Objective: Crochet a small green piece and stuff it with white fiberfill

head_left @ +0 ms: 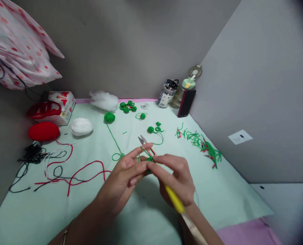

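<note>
A wide table [110,221] with a pale green cover is spreading beneath me. Over it, my right grip [178,177] is clasping a slim yellow-handled tool [175,199], while a round green yarn ball [109,117] is resting farther back. My left grip [126,175] is pinching a small green yarn piece [149,159] right beside the other.

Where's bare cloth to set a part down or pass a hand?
Front right: the cloth between right hand and green-red yarn scraps. Front left: the patch between left forearm and loose red cord. Crowded: far left, with tangled black cord and red yarn ball; mid-table, with scissors and small green ball.
</note>
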A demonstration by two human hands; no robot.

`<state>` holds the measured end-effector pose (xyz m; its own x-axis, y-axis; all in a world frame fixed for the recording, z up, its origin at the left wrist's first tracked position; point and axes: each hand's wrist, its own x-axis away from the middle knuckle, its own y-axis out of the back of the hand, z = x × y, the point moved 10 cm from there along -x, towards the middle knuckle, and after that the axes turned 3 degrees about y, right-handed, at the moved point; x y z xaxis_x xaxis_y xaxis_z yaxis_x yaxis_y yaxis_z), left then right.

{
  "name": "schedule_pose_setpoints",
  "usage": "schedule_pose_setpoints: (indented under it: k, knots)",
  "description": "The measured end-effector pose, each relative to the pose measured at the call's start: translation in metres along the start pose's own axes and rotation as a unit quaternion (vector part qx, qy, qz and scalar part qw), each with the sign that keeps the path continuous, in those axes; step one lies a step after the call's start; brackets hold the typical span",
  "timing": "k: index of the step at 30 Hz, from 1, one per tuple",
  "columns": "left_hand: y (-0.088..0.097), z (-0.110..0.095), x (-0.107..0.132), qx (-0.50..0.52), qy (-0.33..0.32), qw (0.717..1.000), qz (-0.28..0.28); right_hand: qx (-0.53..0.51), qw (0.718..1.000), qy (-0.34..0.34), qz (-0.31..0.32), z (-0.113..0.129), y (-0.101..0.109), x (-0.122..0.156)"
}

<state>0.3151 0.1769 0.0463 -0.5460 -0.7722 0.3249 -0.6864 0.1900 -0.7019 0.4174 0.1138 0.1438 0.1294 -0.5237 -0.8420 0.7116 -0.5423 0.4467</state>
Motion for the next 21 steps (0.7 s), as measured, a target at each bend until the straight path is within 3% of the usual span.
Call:
schedule_pose_setpoints:
  k: [2, 4, 7, 12, 16, 21]
  knots:
    - [0.005, -0.009, 0.0, 0.014, -0.017, 1.0, -0.012, -0.146, 0.982, -0.107, -0.059, -0.025, 0.007, 0.0]
    - [0.009, -0.018, 0.002, -0.01, -0.05, 0.998, -0.026, -0.284, 0.931, -0.209, -0.09, -0.049, 0.0, 0.004]
    - [0.004, -0.018, 0.003, -0.053, -0.067, 0.996, -0.014, -0.38, 0.882, -0.271, -0.064, -0.059, -0.021, 0.009]
    - [-0.002, -0.011, 0.002, -0.08, -0.061, 0.995, 0.01, -0.395, 0.862, -0.314, -0.057, -0.066, -0.031, 0.019]
    - [0.007, -0.013, 0.001, -0.111, -0.068, 0.991, -0.025, -0.411, 0.845, -0.333, -0.071, -0.07, -0.029, 0.023]
    - [0.01, -0.017, 0.003, -0.141, -0.084, 0.985, -0.046, -0.393, 0.86, -0.318, -0.07, -0.065, -0.024, 0.019]
